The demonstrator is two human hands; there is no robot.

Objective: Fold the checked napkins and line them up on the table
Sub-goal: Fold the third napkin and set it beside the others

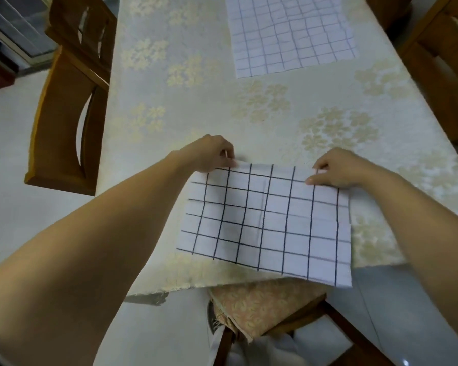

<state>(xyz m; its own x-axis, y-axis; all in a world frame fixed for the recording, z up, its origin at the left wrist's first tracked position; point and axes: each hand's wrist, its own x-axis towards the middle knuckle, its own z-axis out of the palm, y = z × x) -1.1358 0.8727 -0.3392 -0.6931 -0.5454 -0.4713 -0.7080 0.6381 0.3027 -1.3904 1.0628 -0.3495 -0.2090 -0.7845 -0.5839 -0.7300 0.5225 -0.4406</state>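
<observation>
The near checked napkin, white with a dark grid, lies spread and overhangs the tabletop edge. The far checked napkin lies flat, wrinkled, well apart.

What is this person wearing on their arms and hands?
Nothing visible. The left hand and right hand have no gloves, rings or watch, and no sleeve shows anywhere along either arm up to the picture's edge.

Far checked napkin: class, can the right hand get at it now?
Probably: bare tablecloth lies between the right hand and the far napkin, though that hand pinches the near napkin and must let go first.
</observation>
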